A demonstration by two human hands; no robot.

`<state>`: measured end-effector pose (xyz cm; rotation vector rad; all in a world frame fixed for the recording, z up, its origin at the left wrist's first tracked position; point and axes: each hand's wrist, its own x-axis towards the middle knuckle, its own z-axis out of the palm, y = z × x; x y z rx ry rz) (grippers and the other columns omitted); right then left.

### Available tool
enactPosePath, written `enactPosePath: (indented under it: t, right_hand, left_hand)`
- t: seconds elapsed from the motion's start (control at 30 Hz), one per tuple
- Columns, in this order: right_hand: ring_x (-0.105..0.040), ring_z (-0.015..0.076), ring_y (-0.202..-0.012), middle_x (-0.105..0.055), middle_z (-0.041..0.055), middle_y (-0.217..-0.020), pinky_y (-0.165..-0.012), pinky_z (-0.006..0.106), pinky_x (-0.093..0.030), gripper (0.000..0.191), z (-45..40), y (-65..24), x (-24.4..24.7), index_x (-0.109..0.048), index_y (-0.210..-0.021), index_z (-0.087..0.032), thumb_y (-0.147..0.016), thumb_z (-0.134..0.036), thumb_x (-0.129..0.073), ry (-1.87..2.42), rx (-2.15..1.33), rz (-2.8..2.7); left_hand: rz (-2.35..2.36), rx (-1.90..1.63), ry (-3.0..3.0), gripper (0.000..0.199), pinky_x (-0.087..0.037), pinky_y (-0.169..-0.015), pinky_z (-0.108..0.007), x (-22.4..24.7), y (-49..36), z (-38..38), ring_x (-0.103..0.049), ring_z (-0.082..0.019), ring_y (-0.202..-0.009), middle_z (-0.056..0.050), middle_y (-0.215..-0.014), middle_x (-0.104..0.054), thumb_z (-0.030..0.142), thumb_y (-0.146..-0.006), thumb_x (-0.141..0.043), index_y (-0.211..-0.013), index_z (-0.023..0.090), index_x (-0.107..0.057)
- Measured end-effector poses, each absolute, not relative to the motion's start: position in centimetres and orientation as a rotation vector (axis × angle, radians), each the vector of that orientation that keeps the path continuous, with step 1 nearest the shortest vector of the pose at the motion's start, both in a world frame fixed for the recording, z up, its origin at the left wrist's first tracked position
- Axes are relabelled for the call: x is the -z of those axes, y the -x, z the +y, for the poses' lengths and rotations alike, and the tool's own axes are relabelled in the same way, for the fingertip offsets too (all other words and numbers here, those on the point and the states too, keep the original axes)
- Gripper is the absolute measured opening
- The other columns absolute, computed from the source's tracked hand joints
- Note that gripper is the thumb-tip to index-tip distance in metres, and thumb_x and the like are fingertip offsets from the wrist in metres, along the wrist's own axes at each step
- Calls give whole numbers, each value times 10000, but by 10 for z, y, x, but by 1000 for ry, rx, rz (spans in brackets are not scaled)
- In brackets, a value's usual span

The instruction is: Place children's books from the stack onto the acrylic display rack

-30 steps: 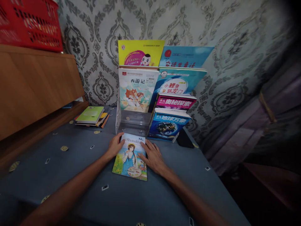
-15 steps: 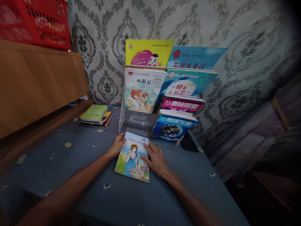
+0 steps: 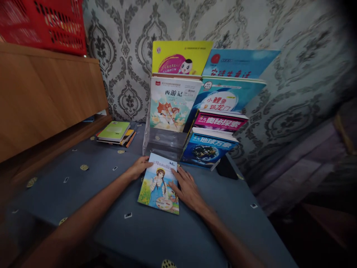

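A paperback book (image 3: 158, 186) with a girl in a blue dress on its cover lies on the cloth, slightly turned. My left hand (image 3: 138, 167) is closed on its upper left edge, thumb on the cover and fingertips partly hidden. My right hand (image 3: 189, 189) lies along its right edge, fingers spread, with thumb and index finger touching the cover. Just behind the book stands a clear plastic book stand (image 3: 164, 143). On it are a white book (image 3: 174, 108), a yellow book (image 3: 184, 56) and a dark blue book with a globe (image 3: 208, 150).
More books stand at the right, among them a teal book (image 3: 231, 95) and a pink-titled book (image 3: 220, 122). A small book pile topped by a green book (image 3: 114, 130) lies left, beside a wooden cabinet (image 3: 50, 89) bearing a red basket (image 3: 61, 26). A dark flat object (image 3: 227, 169) lies right.
The whole view has shifted slightly, so most things appear a little further right and higher. Both hands stay at the same edges of the book.
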<state>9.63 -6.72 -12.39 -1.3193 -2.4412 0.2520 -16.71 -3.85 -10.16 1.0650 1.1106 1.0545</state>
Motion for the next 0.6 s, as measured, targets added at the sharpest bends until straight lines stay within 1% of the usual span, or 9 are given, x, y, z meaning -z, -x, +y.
enactPosePath:
  t: [0.1, 0.2, 0.23, 0.27, 0.37, 0.43, 0.47, 0.53, 0.6]
  right_hand:
    - [-406, 360, -1468, -464, 203, -1558, -1201, 581, -328, 673, -70, -97, 122, -437, -1526, -127, -959, -479, -522, 1296, -374, -2327]
    - [-520, 364, -1376, -549, 174, -1495, -1124, 588, -427, 780, -74, -94, 116, -314, -1584, -177, -929, -517, -567, 1208, -658, -2092]
    - [-568, 355, -1327, -587, 157, -1458, -1085, 577, -468, 782, -75, -92, 113, -309, -1584, -201, -926, -529, -574, 1144, -800, -1998]
    - [-616, 341, -1267, -627, 141, -1413, -1043, 557, -508, 761, -76, -89, 109, -339, -1567, -222, -921, -542, -584, 1065, -950, -1906]
    - [-723, 285, -1013, -732, 107, -1225, -873, 465, -601, 628, -79, -81, 93, -537, -1414, -234, -897, -581, -624, 839, -1289, -1693]
    - [-725, 236, -831, -765, 89, -1095, -743, 393, -615, 560, -82, -78, 81, -620, -1309, -219, -893, -594, -629, 781, -1342, -1649]
    - [-713, 218, -784, -769, 82, -1059, -711, 369, -608, 529, -84, -77, 74, -644, -1273, -214, -902, -591, -619, 771, -1319, -1652]
    - [-703, 210, -798, -765, 77, -1050, -734, 356, -599, 466, -89, -78, 62, -678, -1214, -211, -924, -567, -599, 763, -1206, -1699]
    - [-704, 228, -888, -759, 81, -1074, -817, 374, -586, 407, -95, -79, 53, -701, -1170, -210, -946, -528, -582, 764, -1072, -1777]
  left_hand:
    - [1032, -971, -1062, 540, -538, -573, -262, 88, 172, -45, -685, -179, -640, -71, -800, -741, 407, -589, -888, -1007, 126, -695]
    - [959, -961, -1068, 615, -534, -562, -237, 73, 177, -49, -674, -150, -614, -68, -836, -751, 446, -580, -916, -1067, 138, -700]
    - [927, -970, -1070, 623, -533, -564, -229, 69, 179, -50, -669, -140, -607, -67, -845, -755, 448, -590, -918, -1085, 138, -702]
    - [893, -982, -1070, 619, -532, -569, -221, 65, 180, -51, -667, -133, -605, -69, -851, -759, 446, -602, -920, -1093, 134, -707]
    - [806, -1016, -1075, 577, -541, -608, -219, 52, 181, -55, -678, -133, -627, -83, -871, -773, 438, -621, -923, -1064, 122, -733]
    - [763, -1041, -1096, 543, -551, -642, -232, 43, 183, -59, -700, -152, -665, -96, -899, -783, 442, -628, -920, -1034, 124, -751]
    - [740, -1057, -1115, 527, -555, -659, -241, 39, 184, -61, -711, -164, -687, -101, -909, -787, 448, -633, -917, -1020, 127, -759]
    - [696, -1081, -1164, 496, -557, -691, -259, 32, 190, -65, -728, -190, -721, -106, -893, -792, 464, -637, -910, -977, 129, -774]
    - [682, -1069, -1218, 463, -557, -716, -281, 27, 198, -68, -735, -212, -734, -106, -847, -793, 467, -629, -911, -919, 128, -786]
